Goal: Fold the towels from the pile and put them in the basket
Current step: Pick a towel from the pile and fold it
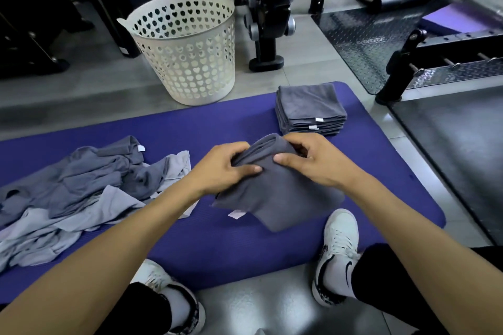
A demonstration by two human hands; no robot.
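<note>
Both hands hold 1 dark grey towel [275,187] over the purple mat [217,122]. The left hand [220,168] grips the towel's upper left edge, thumb laid on top and fingers curled under the fold. The right hand [310,160] pinches the upper right part, thumb pressing the cloth and fingers bent round the bunched top. The towel is partly folded; its lower corner hangs toward the mat, with a small white tag [236,214] at its lower left edge.

The loose pile [73,187] of grey and pale towels lies on the mat to the left. A neat stack [310,109] of folded towels sits on the mat just beyond the hands. The white basket [187,57], pierced with heart holes, stands on the floor just past the mat's far edge. 2 white shoes [340,247] show below.
</note>
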